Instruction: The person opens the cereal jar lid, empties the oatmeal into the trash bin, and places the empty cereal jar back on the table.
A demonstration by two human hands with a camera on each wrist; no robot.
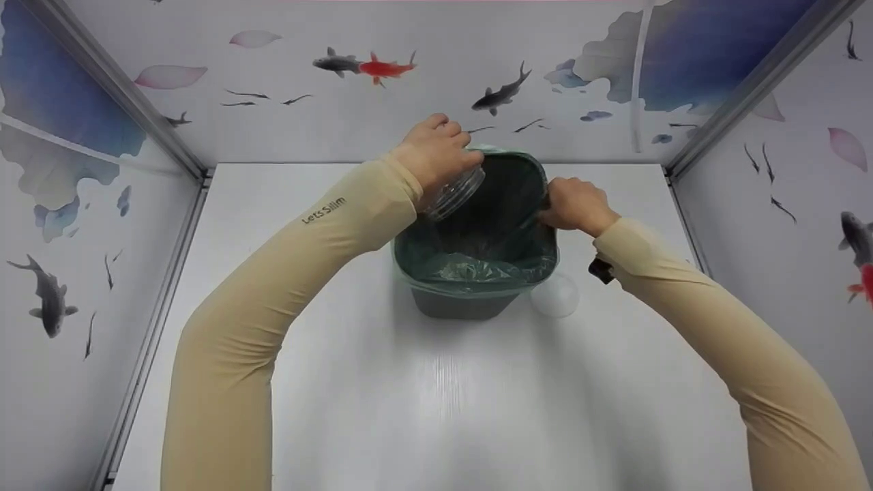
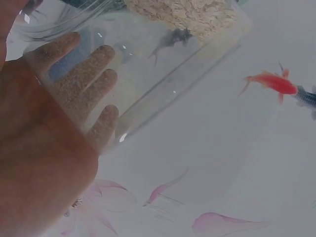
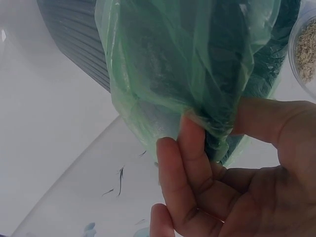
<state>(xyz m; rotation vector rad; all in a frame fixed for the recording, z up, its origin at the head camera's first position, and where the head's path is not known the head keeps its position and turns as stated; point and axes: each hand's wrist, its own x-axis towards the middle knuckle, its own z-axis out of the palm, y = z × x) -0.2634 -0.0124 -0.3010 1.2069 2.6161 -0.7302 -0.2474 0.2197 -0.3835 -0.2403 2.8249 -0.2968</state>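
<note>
My left hand (image 1: 436, 153) grips a clear jar (image 1: 458, 193), tilted with its mouth over the bin. In the left wrist view the fingers show through the jar wall, and pale oat-like flakes (image 2: 190, 17) lie in it. The grey bin (image 1: 464, 305) carries a green plastic bag (image 1: 416, 269) folded over its rim. At the bin's right side my right hand (image 1: 578, 204) pinches the bag's edge between thumb and fingers, as the right wrist view shows close up. The bin's inside is dark, and I cannot tell what lies at its bottom.
A round, whitish translucent disc (image 1: 556, 296), perhaps a lid, lies on the white table (image 1: 436, 409) right of the bin. Walls (image 1: 436, 88) printed with fish and petals stand behind and on both sides. A dark device (image 1: 601, 270) sits at the right wrist.
</note>
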